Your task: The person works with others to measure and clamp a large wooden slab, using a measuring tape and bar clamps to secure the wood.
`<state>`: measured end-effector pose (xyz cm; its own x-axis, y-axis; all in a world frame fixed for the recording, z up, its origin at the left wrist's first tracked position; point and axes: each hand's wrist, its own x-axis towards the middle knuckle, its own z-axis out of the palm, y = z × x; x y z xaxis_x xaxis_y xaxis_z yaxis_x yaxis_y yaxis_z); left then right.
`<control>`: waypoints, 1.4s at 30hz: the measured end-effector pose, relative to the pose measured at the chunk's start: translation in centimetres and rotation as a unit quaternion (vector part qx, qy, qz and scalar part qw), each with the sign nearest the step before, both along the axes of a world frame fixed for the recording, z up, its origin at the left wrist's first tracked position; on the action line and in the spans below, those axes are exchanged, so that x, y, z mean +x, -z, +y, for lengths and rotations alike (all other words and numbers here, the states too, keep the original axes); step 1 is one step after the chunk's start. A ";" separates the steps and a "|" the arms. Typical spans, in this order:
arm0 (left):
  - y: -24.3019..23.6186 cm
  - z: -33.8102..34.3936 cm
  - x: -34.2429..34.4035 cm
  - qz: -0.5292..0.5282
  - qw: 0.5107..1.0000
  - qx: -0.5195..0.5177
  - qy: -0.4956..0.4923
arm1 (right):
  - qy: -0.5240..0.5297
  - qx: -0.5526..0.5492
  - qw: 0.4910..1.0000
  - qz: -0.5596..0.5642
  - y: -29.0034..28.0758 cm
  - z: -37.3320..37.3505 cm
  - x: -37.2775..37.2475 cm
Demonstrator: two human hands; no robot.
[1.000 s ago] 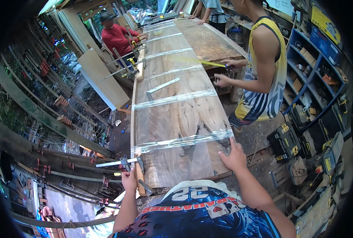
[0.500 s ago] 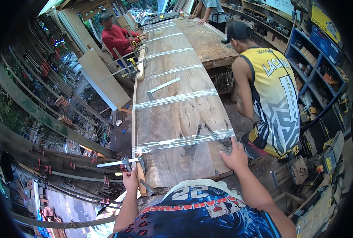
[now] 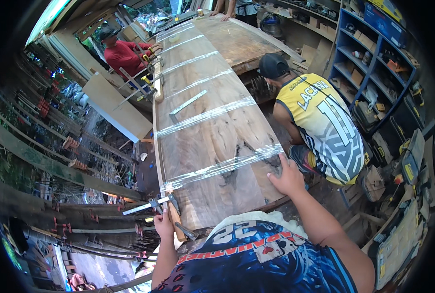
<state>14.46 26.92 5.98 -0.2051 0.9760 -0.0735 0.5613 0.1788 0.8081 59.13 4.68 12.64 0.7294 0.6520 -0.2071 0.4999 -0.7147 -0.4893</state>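
Observation:
A long wooden slab (image 3: 198,132), wrapped crosswise with several bands of clear plastic film (image 3: 222,168), stretches away from me on the workbench. At its near left corner a bar clamp (image 3: 146,206) grips a wood strip (image 3: 174,215) along the edge. My left hand (image 3: 164,225) is closed at the clamp's handle, thumb up; part of the grip is hidden. My right hand (image 3: 290,179) rests with spread fingers on the slab's near right edge, beside the nearest film band. A metal square (image 3: 188,105) lies on the slab, out of reach of both hands.
A person in a yellow jersey (image 3: 320,122) crouches at the slab's right side. Another in a red shirt (image 3: 122,58) stands at the far left by more clamps (image 3: 149,80). A third person's hands (image 3: 222,15) rest on the far bench. Blue shelves (image 3: 356,63) stand right.
The view has shifted, so the slab appears further left. The person in yellow has bent lower. My hands keep their places on the clamp and the slab edge.

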 end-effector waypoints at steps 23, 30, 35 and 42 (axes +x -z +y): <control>-1.6 1.8 1.9 0.078 0.993 -0.042 0.077 | 0.496 0.778 0.314 0.224 19.9 -20.1 17.6; -1.0 2.2 -1.7 0.109 0.991 -0.007 0.079 | 0.453 0.617 0.446 0.464 20.7 -23.5 8.7; -0.2 2.3 -2.0 0.154 0.981 0.022 0.115 | 0.393 0.025 0.803 0.448 27.4 -24.4 -2.2; -0.9 0.9 -1.2 0.004 0.998 -0.028 0.053 | -0.106 -0.256 0.930 0.243 32.3 -20.4 -3.3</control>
<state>13.25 27.79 6.92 -0.1021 0.9867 -0.1264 0.5861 0.1624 0.7938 55.86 -15.68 -19.62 0.3340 0.4964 -0.8013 0.4647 -0.8263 -0.3182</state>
